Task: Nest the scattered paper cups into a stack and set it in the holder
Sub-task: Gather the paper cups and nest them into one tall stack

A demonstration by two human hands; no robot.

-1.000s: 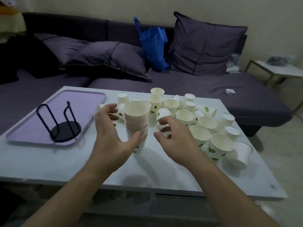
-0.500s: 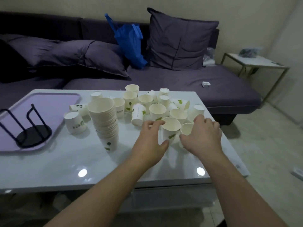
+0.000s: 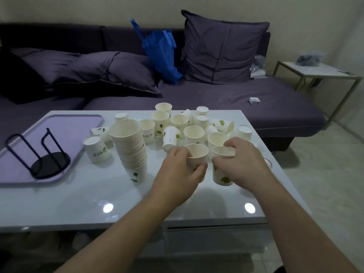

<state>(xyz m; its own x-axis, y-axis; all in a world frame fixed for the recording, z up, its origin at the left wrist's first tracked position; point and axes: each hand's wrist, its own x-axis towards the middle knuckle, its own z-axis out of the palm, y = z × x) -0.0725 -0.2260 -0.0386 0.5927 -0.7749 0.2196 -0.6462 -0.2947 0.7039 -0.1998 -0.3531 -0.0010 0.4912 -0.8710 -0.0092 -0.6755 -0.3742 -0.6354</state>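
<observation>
A tall stack of nested white paper cups (image 3: 131, 148) stands upright near the table's middle. Right of it, my left hand (image 3: 180, 172) grips an upright cup (image 3: 197, 153), fingers curled round its side. My right hand (image 3: 243, 163) grips a second upright cup (image 3: 221, 175) with a green leaf print, close beside the first. Several loose cups (image 3: 194, 133) lie scattered behind both hands, some upright, some upside down, some tipped over. The black wire cup holder (image 3: 42, 154) stands empty on a purple tray (image 3: 78, 125) at the left.
The glossy white table (image 3: 88, 198) ends just right of my right hand. An upside-down cup (image 3: 96, 151) stands between stack and tray. A purple sofa with cushions and a blue bag (image 3: 160, 54) lies behind. A side table (image 3: 319, 72) stands at far right.
My left hand let go of the stack and moved right. Both hands have closed round single cups at the right side of the pile. The camera has turned rightward.
</observation>
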